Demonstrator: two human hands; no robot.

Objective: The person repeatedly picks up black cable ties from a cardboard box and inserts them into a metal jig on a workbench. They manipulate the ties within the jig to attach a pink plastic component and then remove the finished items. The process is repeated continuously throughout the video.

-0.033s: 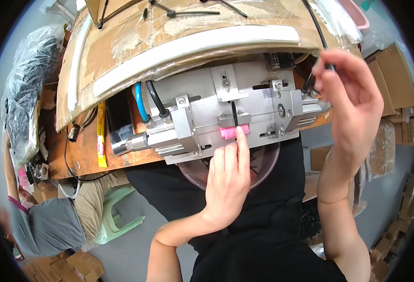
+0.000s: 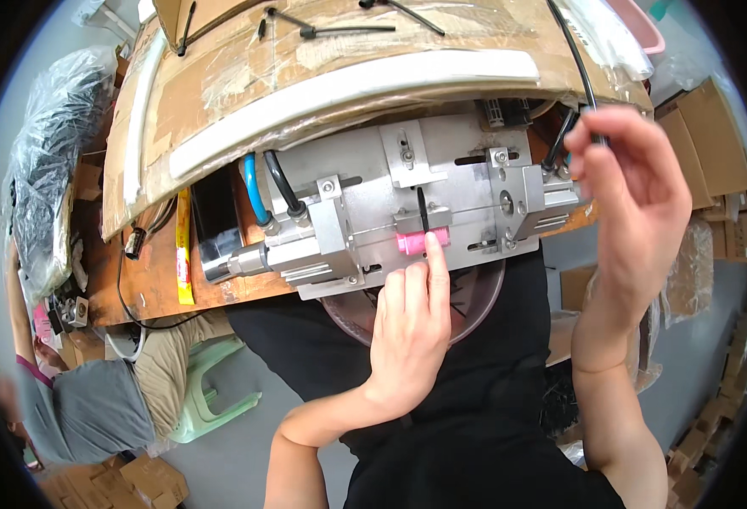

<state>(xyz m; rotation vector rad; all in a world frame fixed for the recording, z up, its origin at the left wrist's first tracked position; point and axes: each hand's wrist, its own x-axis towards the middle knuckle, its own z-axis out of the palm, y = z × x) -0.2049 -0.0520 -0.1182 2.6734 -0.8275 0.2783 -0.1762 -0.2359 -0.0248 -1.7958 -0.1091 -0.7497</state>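
My left hand (image 2: 412, 335) reaches in from below, index finger stretched out and the other fingers loosely bent. Its index fingertip rests on a pink block (image 2: 416, 242) at the lower end of a short black rod (image 2: 422, 204). That rod lies across a small metal block in the middle of a metal clamping fixture (image 2: 373, 246). To the right, my right hand (image 2: 632, 174) is raised, thumb and fingers closed round the lower end of a long thin black cable or rod (image 2: 579, 59). Blur keeps its held end from showing clearly.
Above the fixture lies a cardboard sheet (image 2: 331, 59) with several black rods. Blue and black air hoses (image 2: 255, 191) join the fixture's left cylinder. A bowl (image 2: 484, 310) sits beneath. At far left another person (image 2: 102, 399) sits by a green stool (image 2: 212, 407).
My right hand has moved slightly downward with the thin black cable or rod. My left index finger stays on the pink block.
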